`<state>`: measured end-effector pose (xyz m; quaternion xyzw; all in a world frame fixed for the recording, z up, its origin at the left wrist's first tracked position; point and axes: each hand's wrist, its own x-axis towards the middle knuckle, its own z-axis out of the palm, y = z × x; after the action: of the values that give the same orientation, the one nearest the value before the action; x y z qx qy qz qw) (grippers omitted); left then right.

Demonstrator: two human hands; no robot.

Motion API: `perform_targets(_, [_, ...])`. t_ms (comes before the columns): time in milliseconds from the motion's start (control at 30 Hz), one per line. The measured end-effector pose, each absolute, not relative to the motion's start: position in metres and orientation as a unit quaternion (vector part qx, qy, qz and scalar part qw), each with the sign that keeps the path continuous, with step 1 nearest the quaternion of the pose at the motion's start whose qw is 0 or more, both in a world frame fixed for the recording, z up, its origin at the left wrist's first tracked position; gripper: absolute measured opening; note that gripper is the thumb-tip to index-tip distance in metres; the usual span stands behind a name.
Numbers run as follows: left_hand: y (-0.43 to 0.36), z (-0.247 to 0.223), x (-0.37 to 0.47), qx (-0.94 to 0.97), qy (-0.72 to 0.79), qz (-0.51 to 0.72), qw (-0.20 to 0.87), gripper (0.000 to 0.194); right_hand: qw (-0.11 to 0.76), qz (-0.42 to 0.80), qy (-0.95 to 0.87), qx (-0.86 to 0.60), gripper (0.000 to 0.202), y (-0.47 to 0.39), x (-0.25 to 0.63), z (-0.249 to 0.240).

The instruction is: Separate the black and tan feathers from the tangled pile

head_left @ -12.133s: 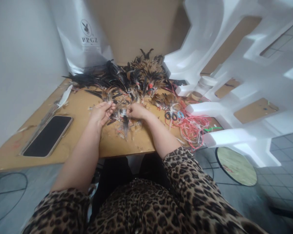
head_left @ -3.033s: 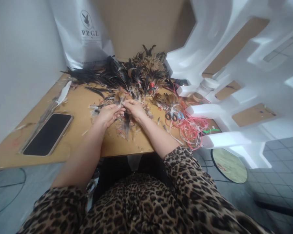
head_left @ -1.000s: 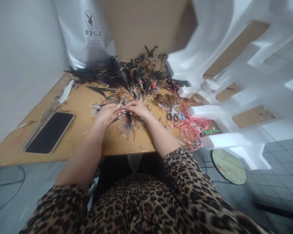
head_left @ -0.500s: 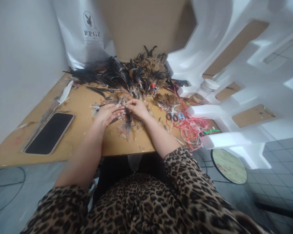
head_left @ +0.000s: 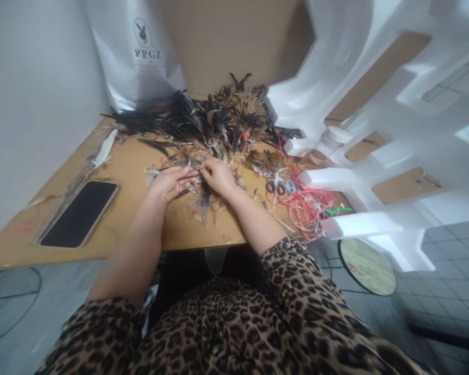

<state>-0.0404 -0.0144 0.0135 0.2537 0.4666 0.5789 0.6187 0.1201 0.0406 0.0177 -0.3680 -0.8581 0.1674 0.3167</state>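
Head view: left fingers pinch feathers, right fingers unclear, room toward table edge.

Right of the phone, anything in the left hand is indistinct; beyond it, the bag is cropped.

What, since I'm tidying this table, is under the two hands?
Between and just below the left hand and right hand, dark feathers and pale scraps show on the brownish table. Whatever lies directly beneath the hands is covered and cannot be seen.
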Motion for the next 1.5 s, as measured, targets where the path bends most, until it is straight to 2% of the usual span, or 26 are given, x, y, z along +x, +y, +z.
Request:
perform_targets(133, [-0.012,0.011,-0.04,0.246,0.475,0.591,0.604,0.002,0.338,0.225,-0.838,-0.363,0.018,0.046,0.118,0.012])
perform_targets(367, [-0.006,0.008,-0.044,0.204,0.471,0.674,0.532,0.004,0.375,0.463,-0.689,-0.412,0.016,0.057,0.114,0.006])
perform_targets(567, [-0.008,0.01,-0.038,0.21,0.444,0.646,0.584,0.004,0.395,0.635,-0.535,-0.394,0.019,0.055,0.114,0.013])
perform_targets(733, [-0.01,0.011,-0.031,0.217,0.427,0.641,0.6,0.002,0.393,0.66,-0.53,-0.361,0.025,0.051,0.109,0.011])
perform_targets(1033, [-0.008,0.01,-0.037,0.27,0.472,0.649,0.532,0.003,0.317,0.693,-0.56,-0.326,0.025,0.054,0.113,0.007])
perform_targets(1267, [-0.009,0.006,-0.037,0.356,0.509,0.623,0.475,0.008,0.275,0.719,-0.526,-0.362,0.039,0.054,0.115,0.012])
perform_targets(1500, [-0.009,0.008,-0.036,0.365,0.524,0.627,0.445,0.012,0.219,0.731,-0.554,-0.332,0.03,0.046,0.115,0.015])
